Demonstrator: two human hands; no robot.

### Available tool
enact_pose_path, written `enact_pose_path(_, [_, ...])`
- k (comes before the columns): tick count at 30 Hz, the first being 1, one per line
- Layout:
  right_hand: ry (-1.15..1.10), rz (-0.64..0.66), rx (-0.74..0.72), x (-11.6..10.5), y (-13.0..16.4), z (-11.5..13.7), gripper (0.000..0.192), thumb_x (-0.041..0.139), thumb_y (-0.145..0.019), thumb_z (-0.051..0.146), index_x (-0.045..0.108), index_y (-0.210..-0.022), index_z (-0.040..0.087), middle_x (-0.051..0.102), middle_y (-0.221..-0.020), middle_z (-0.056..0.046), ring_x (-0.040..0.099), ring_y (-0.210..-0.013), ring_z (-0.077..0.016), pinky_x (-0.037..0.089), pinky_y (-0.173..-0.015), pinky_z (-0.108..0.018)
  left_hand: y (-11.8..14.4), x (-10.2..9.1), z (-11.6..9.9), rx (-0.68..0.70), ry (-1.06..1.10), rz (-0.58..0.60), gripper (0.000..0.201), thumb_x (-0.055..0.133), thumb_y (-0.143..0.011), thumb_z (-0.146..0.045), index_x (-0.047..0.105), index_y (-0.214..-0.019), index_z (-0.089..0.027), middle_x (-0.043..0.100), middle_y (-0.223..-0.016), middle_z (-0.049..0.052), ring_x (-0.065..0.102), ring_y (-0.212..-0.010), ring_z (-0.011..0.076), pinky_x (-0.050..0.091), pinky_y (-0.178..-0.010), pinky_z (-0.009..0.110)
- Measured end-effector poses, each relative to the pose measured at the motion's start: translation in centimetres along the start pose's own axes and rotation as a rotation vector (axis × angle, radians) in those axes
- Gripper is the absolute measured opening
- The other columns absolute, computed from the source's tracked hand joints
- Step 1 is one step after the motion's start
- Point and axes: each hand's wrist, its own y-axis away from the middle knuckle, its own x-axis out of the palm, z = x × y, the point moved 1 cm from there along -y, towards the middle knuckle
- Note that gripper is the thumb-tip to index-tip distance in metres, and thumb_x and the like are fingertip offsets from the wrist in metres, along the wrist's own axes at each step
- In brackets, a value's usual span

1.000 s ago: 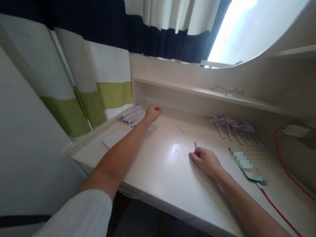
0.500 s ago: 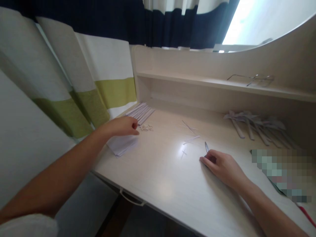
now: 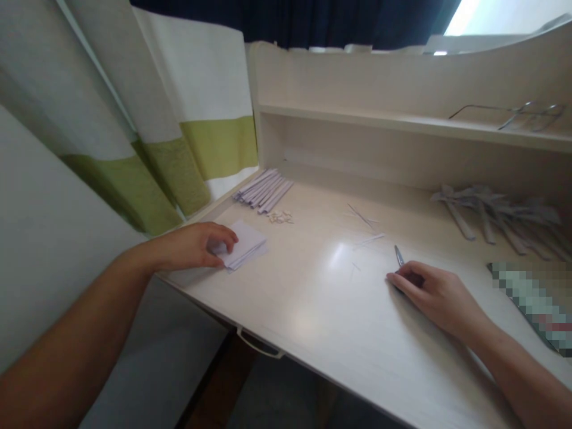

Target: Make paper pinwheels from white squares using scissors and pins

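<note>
My left hand (image 3: 196, 245) is at a stack of white paper sheets (image 3: 245, 238) on the left of the desk. Its curled fingers rest on the top sheet and the thumb is at the near corner, with a gap between them. My right hand (image 3: 440, 292) lies on the desk at the right, closed around scissors (image 3: 399, 256). Only their silver pointed end shows beyond the fingers. Thin white paper slivers (image 3: 369, 239) are scattered between the hands. Behind the stack lie small off-white curled pieces (image 3: 280, 217), too small to name, and rolled paper tubes (image 3: 263, 190).
Several paper tubes with flared ends (image 3: 487, 205) lie at the back right. Eyeglasses (image 3: 513, 113) sit on the shelf (image 3: 357, 119). A blurred-out flat item (image 3: 531, 304) is at the right. Curtains (image 3: 218, 143) hang at the left, and a drawer handle (image 3: 259, 345) juts out in front.
My left hand has drawn back from beside the off-white pieces onto the paper stack. My right hand keeps the scissors in about the same place. The view has tilted down and turned left.
</note>
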Motion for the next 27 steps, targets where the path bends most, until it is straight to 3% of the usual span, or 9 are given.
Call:
enact_pose_path(7, [0.022,-0.019,-0.006,0.3,0.0,-0.1,0.038,0.058,-0.092,0.058,0.073,-0.082,0.024,0.077,-0.079,-0.008,0.068,-0.067,-0.0239,0.045,-0.062,-0.034,-0.7,-0.1,0.6,0.007,0.091,-0.007,0.021,0.077,-0.07,-0.044,0.081,-0.081,-0.027,0.076,-0.122,0.006,0.07,-0.113,0.0271,0.048,-0.103,0.033])
enact_pose_path(14, [0.038,-0.02,0.009,0.3,-0.1,-0.1,0.04,0.058,-0.091,0.06,0.072,-0.082,0.024,0.076,-0.077,-0.007,0.067,-0.066,-0.0235,0.045,-0.061,-0.033,-0.9,-0.3,0.8,0.05,0.087,0.031,0.022,0.077,-0.071,-0.045,0.082,-0.083,-0.028,0.075,-0.124,0.006,0.068,-0.115,0.0271,0.046,-0.104,0.032])
enact_pose_path(22, [0.025,-0.014,0.01,0.1,0.0,0.3,0.038,0.059,-0.091,0.057,0.073,-0.082,0.023,0.076,-0.077,-0.007,0.067,-0.065,-0.0225,0.044,-0.061,-0.033,-1.2,-0.6,0.4,0.007,0.128,0.058,0.019,0.074,-0.07,-0.044,0.082,-0.077,-0.028,0.077,-0.121,0.005,0.07,-0.111,0.027,0.05,-0.101,0.032])
enact_pose_path(27, [0.031,-0.005,0.019,0.0,0.0,0.7,0.035,0.059,-0.092,0.054,0.072,-0.081,0.023,0.076,-0.078,-0.006,0.067,-0.067,-0.0225,0.043,-0.062,-0.032,-1.4,-0.7,0.5,0.04,0.098,0.013,0.023,0.069,-0.073,-0.047,0.082,-0.074,-0.028,0.079,-0.112,0.006,0.073,-0.101,0.0256,0.055,-0.095,0.034])
